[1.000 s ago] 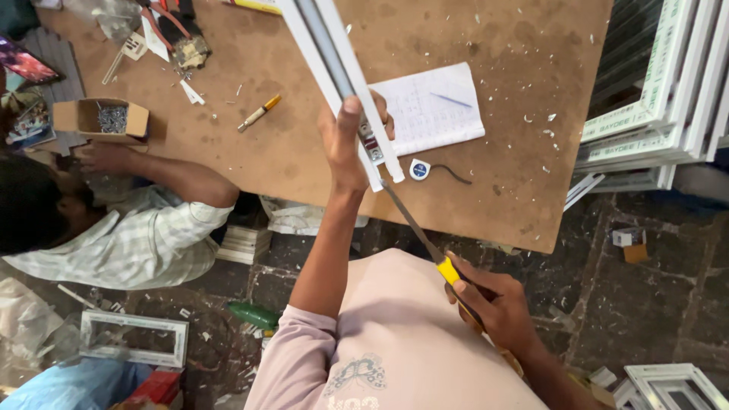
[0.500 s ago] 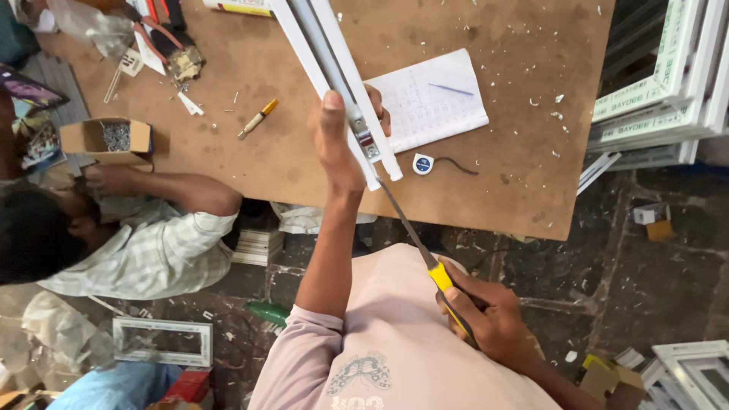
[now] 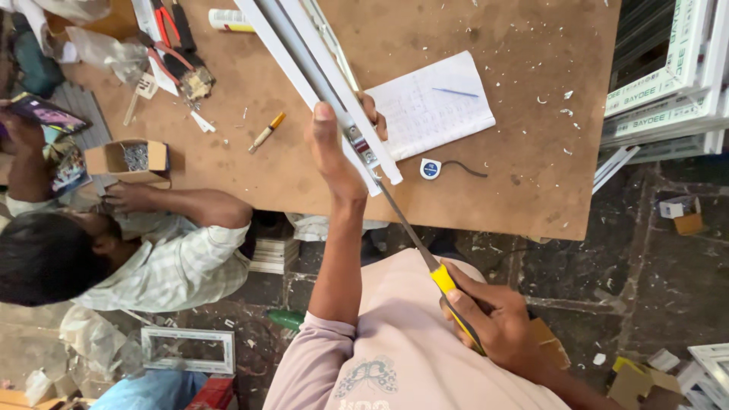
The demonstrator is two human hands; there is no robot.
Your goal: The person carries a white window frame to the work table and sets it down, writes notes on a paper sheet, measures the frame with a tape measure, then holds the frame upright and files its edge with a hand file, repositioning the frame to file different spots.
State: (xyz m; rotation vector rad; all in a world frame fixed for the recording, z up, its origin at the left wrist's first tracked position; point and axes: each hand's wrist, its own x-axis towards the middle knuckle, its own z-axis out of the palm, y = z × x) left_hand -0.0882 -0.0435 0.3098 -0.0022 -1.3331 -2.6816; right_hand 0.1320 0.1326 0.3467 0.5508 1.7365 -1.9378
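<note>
My left hand (image 3: 334,152) grips a long white window-frame profile (image 3: 304,68) that lies slantwise on the brown worktable (image 3: 516,152), near the profile's front end. My right hand (image 3: 493,326) is closed around the yellow-and-black handle of a long screwdriver (image 3: 414,239). Its metal shaft runs up to the metal fitting at the profile's end (image 3: 363,148). A sheet of paper with a blue pen (image 3: 433,102) lies just right of the profile, and a small tape measure (image 3: 430,168) sits below it.
Another person (image 3: 137,250) crouches at the left beside a small cardboard box of screws (image 3: 129,158). Pliers and cutters (image 3: 171,45) and a small yellow-handled tool (image 3: 266,130) lie on the table. White frames (image 3: 668,68) are stacked at the right; debris covers the floor.
The view has shifted slightly; my hands keep their hold on the profile and the screwdriver. The other person's arm has moved a little near the box.
</note>
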